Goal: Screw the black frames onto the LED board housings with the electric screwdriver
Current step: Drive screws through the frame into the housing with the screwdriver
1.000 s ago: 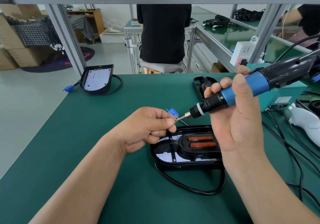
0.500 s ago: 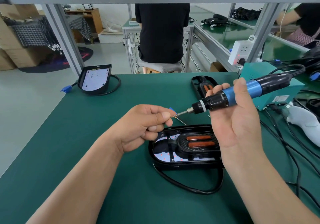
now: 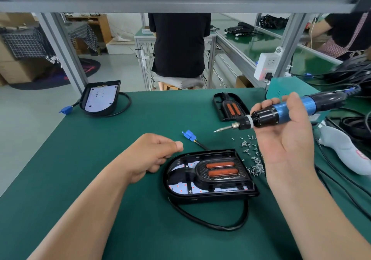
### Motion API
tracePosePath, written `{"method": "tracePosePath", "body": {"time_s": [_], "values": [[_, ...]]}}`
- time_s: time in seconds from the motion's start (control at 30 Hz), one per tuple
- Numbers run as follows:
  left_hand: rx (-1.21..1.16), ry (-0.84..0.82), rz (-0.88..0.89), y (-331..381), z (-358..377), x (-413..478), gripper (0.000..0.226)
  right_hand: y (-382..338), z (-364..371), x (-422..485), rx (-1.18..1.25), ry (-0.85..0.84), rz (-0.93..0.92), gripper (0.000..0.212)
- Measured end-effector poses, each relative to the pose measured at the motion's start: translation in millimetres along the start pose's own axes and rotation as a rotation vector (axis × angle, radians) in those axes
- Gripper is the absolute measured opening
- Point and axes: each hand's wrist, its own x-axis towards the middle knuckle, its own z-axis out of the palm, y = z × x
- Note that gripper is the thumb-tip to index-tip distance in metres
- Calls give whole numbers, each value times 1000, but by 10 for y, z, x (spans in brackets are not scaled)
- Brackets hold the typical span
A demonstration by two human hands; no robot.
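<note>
Our right grip is wrapped around the electric screwdriver, thumb over the blue barrel and fingers curled behind the black collar. We hold the tool nearly level above the worktop, with its bit pointing left, towards the blue plug. We cannot tell whether a screw sits on the tip.

Our left grip is narrow: the fingers are curled in and the thumb lies against the forefinger. It sits just left of the near housing, and we cannot tell whether it pinches anything.

That housing lies flat between our two arms. The black frame with its two orange strips is set inside the housing, over the white board. Its black cable loops round the front and runs back to the blue plug.

Loose screws lie scattered just right of the housing, under our right grip. A second frame lies alone farther back. Another housing, without a frame, sits at the far left corner.
</note>
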Motion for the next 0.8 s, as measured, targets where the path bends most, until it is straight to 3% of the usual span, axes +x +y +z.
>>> {"method": "tracePosePath", "body": {"time_s": [0.2, 0.33, 0.43, 0.63, 0.8], "values": [[184, -43, 1, 29, -4, -22, 54, -206, -110, 125, -86, 2, -48, 21], [309, -47, 60, 26, 28, -36, 32, -226, -225, 130, -123, -8, -36, 22], [324, -11, 77, 16, 27, -21, 24, -216, -251, 117, -153, -32, -35, 21], [271, -4, 132, 36, 50, -24, 30, -198, -263, 56, -219, -146, -46, 18], [284, -4, 139, 26, 39, -15, 12, -197, -240, 17, -290, -216, -82, 17]]}}
